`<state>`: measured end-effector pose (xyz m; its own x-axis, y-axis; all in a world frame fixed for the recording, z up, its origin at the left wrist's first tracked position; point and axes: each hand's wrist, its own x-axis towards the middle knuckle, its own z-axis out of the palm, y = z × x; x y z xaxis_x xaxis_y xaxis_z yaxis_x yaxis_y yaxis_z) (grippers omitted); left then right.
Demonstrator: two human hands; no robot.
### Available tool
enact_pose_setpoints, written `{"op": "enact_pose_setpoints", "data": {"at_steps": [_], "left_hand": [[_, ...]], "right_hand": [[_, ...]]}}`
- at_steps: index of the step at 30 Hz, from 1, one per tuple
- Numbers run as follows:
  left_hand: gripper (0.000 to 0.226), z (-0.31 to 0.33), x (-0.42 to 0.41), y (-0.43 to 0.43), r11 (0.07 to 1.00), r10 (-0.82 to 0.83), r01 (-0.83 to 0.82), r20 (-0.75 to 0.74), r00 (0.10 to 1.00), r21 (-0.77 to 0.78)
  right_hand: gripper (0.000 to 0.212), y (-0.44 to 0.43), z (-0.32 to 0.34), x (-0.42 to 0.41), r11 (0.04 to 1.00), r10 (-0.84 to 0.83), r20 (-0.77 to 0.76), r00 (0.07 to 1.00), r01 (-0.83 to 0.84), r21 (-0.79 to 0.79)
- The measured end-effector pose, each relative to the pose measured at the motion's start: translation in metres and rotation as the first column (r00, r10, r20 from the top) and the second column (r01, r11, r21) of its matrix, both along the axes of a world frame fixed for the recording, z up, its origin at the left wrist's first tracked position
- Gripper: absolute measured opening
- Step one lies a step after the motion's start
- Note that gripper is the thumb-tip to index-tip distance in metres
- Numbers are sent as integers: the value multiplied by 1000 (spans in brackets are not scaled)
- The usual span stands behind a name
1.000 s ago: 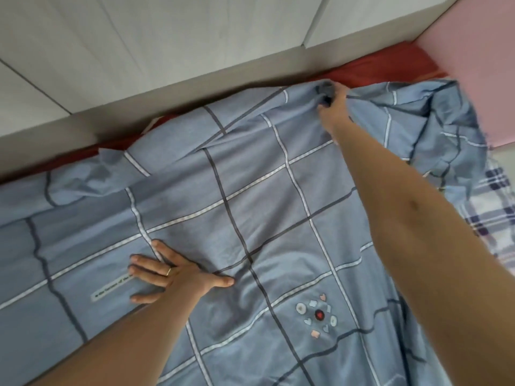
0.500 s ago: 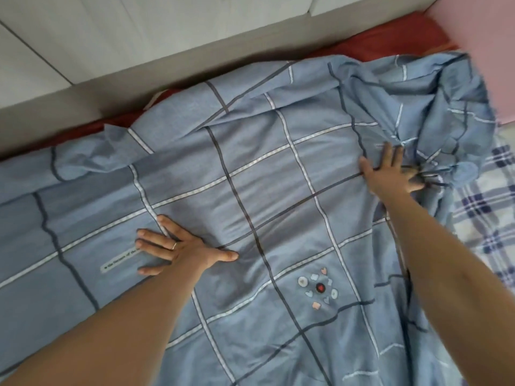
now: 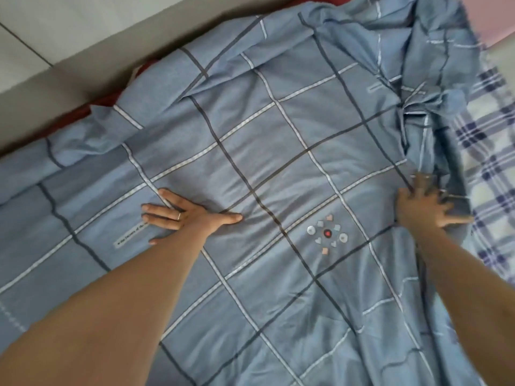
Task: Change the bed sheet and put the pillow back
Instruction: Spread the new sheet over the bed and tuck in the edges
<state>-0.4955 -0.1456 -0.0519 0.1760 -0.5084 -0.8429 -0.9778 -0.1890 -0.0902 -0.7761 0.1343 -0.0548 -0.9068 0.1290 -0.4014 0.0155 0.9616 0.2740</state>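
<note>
The sheet (image 3: 278,151) lies spread over the bed, smooth in the middle and bunched at the right beside a plaid cloth (image 3: 490,168). The left hand (image 3: 192,218) presses flat on it, fingers straight and spread. The right hand (image 3: 423,207), blurred, splays its fingers on the bunch's edge and seems to grip nothing. Best anchor with the left and sweep the right outward along the folds, then square the far edge.
</note>
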Motion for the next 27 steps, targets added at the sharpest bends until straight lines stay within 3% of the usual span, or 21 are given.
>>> {"op": "enact_pose_setpoints", "data": {"at_steps": [1,2,4,6,7,9,10,11,12,13,14,15,16,17,20,22,23,25,27], "left_hand": [[174,1,1,3,1000,-4,3,-10,1000,-21],[173,2,2,5,999,-5,4,-23,1000,-43],[170,1,7,13,996,-6,-1,-77,997,-87],[155,-3,19,27,979,-121,94,-148,982,-179],[141,-9,27,36,949,-233,182,-185,955,-256],[103,-19,48,56,847,-442,293,-281,852,-445],[85,-24,60,68,786,-534,321,-319,783,-528],[73,-27,72,83,724,-624,360,-337,705,-588],[67,-31,83,101,660,-709,420,-333,621,-623],[66,-35,92,118,600,-775,486,-312,549,-636],[69,-36,98,135,570,-808,544,-301,506,-616],[75,-36,102,151,563,-819,592,-295,493,-576],[82,-35,104,166,558,-828,657,-286,482,-507],[90,-33,101,180,509,-861,739,-263,435,-441],[108,-32,64,214,163,-944,940,-325,60,-299],[116,-37,21,233,-63,-910,946,-371,-186,-319],[120,-39,-3,238,-135,-895,931,-361,-261,-339],[127,-38,-50,243,-194,-891,915,-327,-315,-354],[133,-39,-81,246,-235,-894,909,-289,-341,-345]], "right_hand": [[66,8,7,-1,993,-119,-20,993,119,7],[68,9,12,7,995,-101,-24,995,101,10],[64,0,7,51,986,149,-62,987,-153,-60],[68,-11,-4,126,857,467,-120,876,-482,-183],[72,-13,-6,172,717,647,-93,757,-645,-264],[78,13,-16,246,339,929,-18,370,-868,-364],[82,39,-21,261,270,958,6,286,-897,-349],[85,76,-29,256,368,928,59,369,-879,-302],[84,109,-26,244,616,784,110,610,-748,-248],[81,140,-23,232,870,488,122,864,-470,-151],[83,178,-24,214,989,134,96,986,-127,-70],[87,208,-17,199,982,-178,105,978,184,-44],[87,232,-10,189,931,-356,139,924,364,-31],[85,242,0,184,904,-421,133,897,427,-21],[74,223,16,201,966,-247,34,968,249,-74],[84,191,20,242,976,-86,2,996,85,-202],[93,167,22,271,973,-37,38,999,45,-226],[111,148,13,324,979,42,170,985,-7,-202],[114,169,0,336,978,-80,355,932,142,-151]]}}
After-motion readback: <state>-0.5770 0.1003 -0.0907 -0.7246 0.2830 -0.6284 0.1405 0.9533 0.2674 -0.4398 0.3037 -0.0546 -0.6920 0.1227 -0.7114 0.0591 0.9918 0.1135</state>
